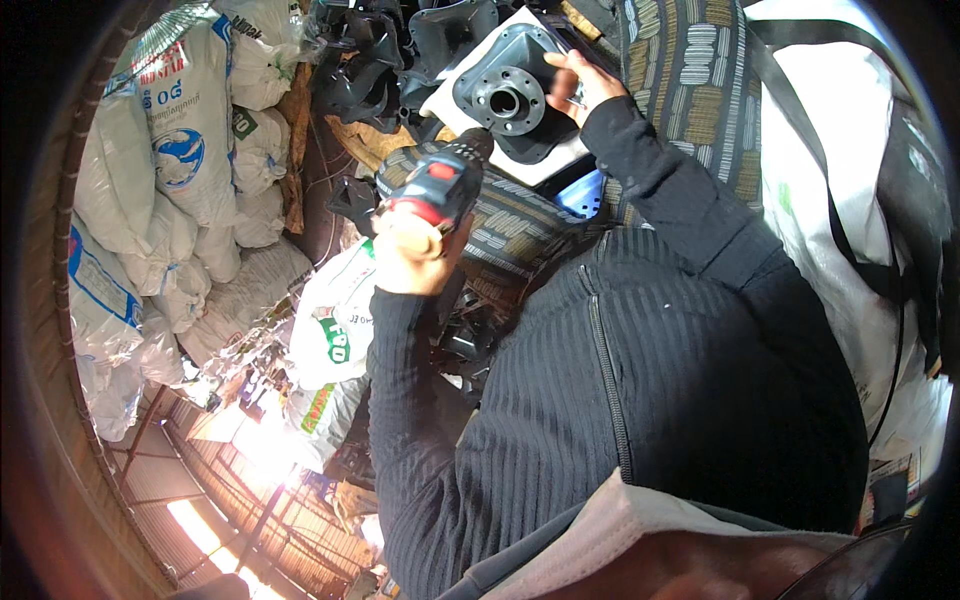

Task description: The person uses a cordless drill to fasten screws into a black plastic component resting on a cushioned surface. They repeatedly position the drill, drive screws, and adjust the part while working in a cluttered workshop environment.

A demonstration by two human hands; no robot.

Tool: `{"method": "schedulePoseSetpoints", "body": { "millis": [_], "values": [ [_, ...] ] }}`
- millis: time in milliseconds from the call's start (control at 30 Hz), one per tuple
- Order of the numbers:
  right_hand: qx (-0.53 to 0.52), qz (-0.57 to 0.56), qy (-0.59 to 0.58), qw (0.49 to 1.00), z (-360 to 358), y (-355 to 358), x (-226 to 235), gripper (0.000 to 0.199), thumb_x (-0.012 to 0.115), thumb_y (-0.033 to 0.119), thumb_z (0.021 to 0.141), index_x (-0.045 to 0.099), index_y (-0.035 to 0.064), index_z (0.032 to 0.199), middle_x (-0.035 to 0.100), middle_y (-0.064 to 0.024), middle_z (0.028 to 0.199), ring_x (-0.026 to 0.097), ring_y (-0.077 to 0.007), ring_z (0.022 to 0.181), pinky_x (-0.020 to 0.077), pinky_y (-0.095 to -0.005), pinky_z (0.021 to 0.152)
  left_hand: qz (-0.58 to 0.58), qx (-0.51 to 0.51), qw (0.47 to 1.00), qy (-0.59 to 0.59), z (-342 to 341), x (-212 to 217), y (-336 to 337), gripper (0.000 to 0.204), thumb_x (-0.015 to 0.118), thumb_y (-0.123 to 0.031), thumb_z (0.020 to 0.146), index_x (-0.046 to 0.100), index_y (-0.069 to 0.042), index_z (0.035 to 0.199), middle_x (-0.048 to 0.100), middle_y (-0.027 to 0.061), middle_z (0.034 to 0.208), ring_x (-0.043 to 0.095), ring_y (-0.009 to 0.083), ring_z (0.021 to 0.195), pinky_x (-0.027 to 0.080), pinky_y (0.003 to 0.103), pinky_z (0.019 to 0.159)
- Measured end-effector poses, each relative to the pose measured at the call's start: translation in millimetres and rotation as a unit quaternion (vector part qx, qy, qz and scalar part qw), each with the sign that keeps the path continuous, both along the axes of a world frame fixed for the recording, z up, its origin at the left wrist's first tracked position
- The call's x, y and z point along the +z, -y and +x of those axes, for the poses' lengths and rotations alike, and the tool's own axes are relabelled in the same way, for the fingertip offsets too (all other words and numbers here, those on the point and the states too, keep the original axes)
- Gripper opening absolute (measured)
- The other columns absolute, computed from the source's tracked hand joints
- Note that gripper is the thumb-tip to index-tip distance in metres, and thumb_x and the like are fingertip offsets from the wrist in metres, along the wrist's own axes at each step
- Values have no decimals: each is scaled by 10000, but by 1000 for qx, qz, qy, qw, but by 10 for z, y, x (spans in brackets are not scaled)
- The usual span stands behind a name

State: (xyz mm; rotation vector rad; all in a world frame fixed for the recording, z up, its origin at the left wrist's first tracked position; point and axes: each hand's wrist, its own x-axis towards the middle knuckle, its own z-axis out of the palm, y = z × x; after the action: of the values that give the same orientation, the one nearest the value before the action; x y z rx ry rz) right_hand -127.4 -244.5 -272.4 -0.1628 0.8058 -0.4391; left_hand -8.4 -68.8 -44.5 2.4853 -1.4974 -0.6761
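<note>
My left hand [408, 250] grips a red and black cordless drill [440, 185], whose nose points up toward a black moulded part [510, 90]. This part has a round flange with a centre hole and several small holes around it. It rests on a white board [545, 165]. My right hand [580, 85] holds the part's right edge, fingers curled over it. The drill's tip is just below and left of the flange; I cannot tell whether they touch. Both arms are in black ribbed sleeves.
More black moulded parts [375, 55] are piled at the top. White printed sacks [190, 150] are stacked on the left. A patterned fabric seat [690, 70] lies under the board, a blue object [582, 195] below it. On the right is a white bag with black straps [840, 180].
</note>
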Motion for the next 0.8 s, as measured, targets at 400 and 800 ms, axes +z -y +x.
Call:
{"method": "schedulePoseSetpoints", "body": {
  "millis": [400, 800],
  "values": [
    [65, 126, 350, 926, 26, 73, 142, 378, 382, 138, 960, 478, -71, 1260, 532, -228, 1293, 502, -347, 1240, 428, -463, 1041, -87, 24, 990, -109, -323, 129, 43, 356, 752, -108, 773, 619, -23, 1092, 666, 92, 992, 648, 204, 867, 509, 329, 786],
    [137, 26, 281, 949, 18, 39, 278, 304, 437, 89, 956, 547, -44, 1207, 593, -198, 1211, 595, -307, 1122, 518, -414, 943, -62, 160, 969, -176, -215, 203, -18, 262, 750, -92, 778, 627, -31, 1002, 648, 34, 812, 594, 128, 642, 470, 269, 584]
  ]
}}
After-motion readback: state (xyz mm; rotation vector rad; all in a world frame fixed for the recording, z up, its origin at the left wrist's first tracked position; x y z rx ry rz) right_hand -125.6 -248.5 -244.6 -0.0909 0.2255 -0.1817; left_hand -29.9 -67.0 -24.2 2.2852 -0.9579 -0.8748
